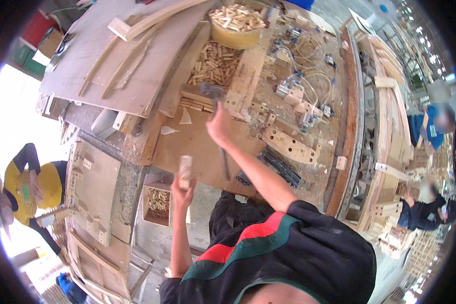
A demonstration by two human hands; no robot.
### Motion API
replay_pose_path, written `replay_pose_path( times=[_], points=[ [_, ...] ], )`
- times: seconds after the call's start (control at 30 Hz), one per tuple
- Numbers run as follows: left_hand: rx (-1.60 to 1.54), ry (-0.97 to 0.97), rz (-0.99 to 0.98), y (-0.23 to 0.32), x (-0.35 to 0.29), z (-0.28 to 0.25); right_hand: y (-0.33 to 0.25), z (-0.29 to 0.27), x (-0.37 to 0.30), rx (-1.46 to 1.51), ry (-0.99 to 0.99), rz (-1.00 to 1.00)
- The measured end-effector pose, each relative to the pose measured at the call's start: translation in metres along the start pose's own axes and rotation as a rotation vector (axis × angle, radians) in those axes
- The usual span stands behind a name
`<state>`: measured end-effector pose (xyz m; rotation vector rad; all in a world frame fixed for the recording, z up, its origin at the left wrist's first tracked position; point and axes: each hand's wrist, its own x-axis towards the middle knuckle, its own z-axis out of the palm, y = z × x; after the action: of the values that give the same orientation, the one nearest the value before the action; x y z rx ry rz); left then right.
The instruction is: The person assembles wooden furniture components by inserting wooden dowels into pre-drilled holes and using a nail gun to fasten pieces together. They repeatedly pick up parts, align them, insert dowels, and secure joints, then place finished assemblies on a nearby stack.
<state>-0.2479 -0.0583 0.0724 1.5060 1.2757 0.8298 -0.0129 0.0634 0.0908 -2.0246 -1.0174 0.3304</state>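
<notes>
My right hand (219, 125) is closed around the handle of a hammer (211, 91), over the plywood-topped bench (187, 147). Its dark head points away from me, and the thin dark handle runs back below the fist. Lower and to the left, the fingers of my left hand (182, 190) grip a pale wooden block (186, 168), held upright off the bench. Just beyond the hammer head, short wooden strips (196, 104) lie stacked below a compartment of loose wooden dowels (215, 65).
A yellow tub (233, 35) heaped with dowels stands at the far side. Clear hoses (309, 81) and a drilled wooden piece (291, 144) lie to the right. Below the bench is a wooden box (158, 205) of dowels. A person in yellow (40, 187) works at the left.
</notes>
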Motion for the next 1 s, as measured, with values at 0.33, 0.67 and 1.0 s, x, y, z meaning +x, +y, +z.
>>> replay_pose_path(
  times=[0.33,0.67,1.0],
  points=[
    [0.088,0.202,-0.179,0.013,-0.067,-0.097,0.022,0.055,-0.023,0.164,-0.162,-0.085],
    [-0.749,-0.637,0.166,0.118,0.044,-0.018,0.191,-0.445,-0.104,-0.329,0.557,0.166],
    [-0.096,-0.395,0.563,0.156,0.075,0.139,0.338,-0.738,-0.258,-0.805,0.311,0.448]
  ],
)
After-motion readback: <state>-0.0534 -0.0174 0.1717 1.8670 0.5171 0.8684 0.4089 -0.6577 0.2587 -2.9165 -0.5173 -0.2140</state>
